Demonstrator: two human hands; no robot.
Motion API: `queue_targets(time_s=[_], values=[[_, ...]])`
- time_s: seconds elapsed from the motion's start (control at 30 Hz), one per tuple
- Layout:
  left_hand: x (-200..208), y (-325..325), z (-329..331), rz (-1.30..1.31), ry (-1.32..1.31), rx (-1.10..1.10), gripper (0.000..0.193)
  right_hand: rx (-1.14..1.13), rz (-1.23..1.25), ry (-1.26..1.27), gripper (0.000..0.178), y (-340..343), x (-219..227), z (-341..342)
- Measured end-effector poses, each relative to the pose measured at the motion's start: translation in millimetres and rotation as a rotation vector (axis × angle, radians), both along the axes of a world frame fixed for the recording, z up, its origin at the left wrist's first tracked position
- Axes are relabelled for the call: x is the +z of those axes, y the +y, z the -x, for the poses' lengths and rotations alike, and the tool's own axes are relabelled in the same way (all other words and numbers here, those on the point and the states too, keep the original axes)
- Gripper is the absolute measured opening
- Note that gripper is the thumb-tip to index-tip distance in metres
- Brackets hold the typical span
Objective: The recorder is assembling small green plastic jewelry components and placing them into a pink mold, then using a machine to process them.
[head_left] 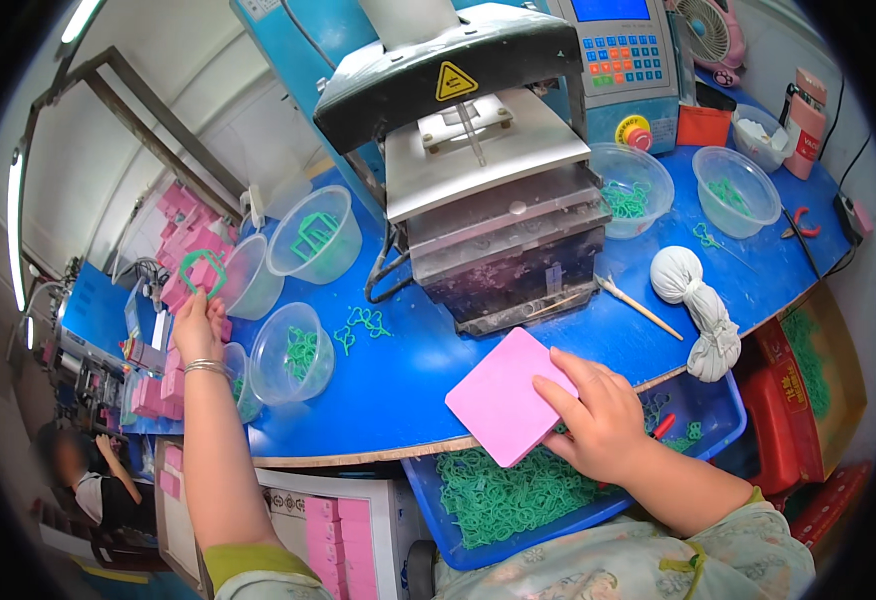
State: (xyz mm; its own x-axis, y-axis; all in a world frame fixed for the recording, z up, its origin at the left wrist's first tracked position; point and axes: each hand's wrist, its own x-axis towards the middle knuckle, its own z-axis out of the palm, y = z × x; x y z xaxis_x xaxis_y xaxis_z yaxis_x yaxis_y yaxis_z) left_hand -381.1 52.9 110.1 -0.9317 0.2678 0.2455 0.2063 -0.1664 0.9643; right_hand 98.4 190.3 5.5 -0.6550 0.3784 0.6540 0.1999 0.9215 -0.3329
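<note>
My left hand [199,328] is raised at the left and pinches a green wax-like frame piece [187,268] by its lower end. My right hand [598,420] grips a pink square mold [506,395] by its right side, thumb and fingers closed round it. The mold is held at the table's front edge, just below the press machine [503,250]. Left of it lie a few loose green pieces [366,320]. A clear bowl [270,375] of small green pieces stands nearest my left forearm; behind it another clear bowl [333,265] holds green frames.
More clear bowls [663,215] stand right of the press. A wooden-handled brush [643,308] and a knotted white cloth bag [703,310] lie front right. Under the table edge sits a blue tray [568,525] of green scraps. Pink blocks [193,245] are stacked far left. A person [108,490] sits at lower left.
</note>
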Motion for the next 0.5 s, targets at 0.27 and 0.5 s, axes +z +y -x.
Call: queue_targets(time_s=[0.27,0.5], values=[[-10.0,20.5,24.7,0.025,0.008,0.062,0.026,-0.017,-0.033,0.007,0.061,2.0,-2.2,2.5],[-4.4,16.3,27.4,0.13,-0.034,0.109,0.033,-0.011,-0.071,0.047,0.054,1.6,-3.8,3.7]])
